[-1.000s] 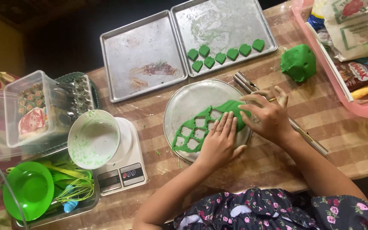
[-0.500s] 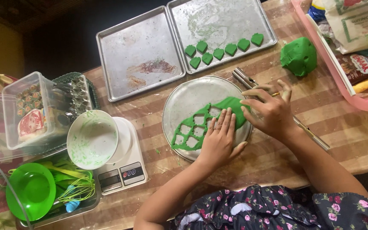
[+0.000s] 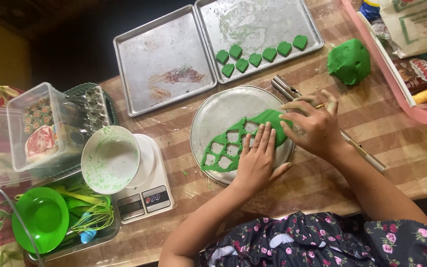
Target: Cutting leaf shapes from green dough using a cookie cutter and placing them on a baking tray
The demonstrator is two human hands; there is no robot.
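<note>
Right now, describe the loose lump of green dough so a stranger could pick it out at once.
Start at the pink tray on the table's right edge. Just left of it, on the striped tablecloth, sits the green lump. Unlike the flat cut sheet on the round plate, it is thick and uncut.

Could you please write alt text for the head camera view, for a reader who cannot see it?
Both hands, left hand and right hand, press on a green dough sheet with cut-out holes, lying on a round metal plate. Heart-shaped green pieces sit on a baking tray behind it.
</note>
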